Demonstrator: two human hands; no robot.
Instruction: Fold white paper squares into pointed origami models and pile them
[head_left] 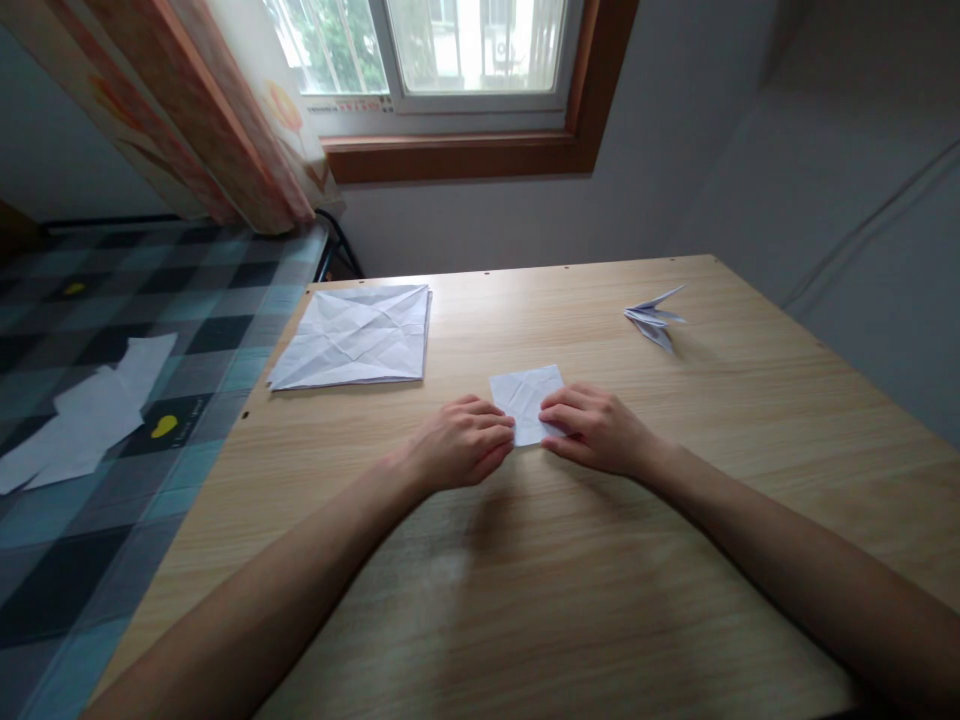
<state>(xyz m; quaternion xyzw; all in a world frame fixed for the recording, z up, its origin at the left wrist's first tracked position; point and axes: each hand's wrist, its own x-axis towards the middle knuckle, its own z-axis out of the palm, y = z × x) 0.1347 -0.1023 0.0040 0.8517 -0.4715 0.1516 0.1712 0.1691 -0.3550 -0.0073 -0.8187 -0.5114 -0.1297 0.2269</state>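
Between my two hands is a small white square of folded paper [527, 395], with crease lines across its face. My left hand [469, 440] is closed at its left lower edge, the fingertips pressed together on the paper. From the other side, my right hand [596, 428] grips the right lower edge, its fingers bent over the sheet and partly hiding that corner. The thumbs' exact hold under the paper is hidden. Farther off to the right, a folded paper piece with several pointed flaps [655, 318] rests on the table.
A stack of large creased paper sheets [360, 335] lies at the table's [600, 590] back left. Left of the table, loose white paper pieces [97, 415] lie on a checked cloth [67, 570]. Behind are a curtain [232, 110], a window [480, 60] and the wall.
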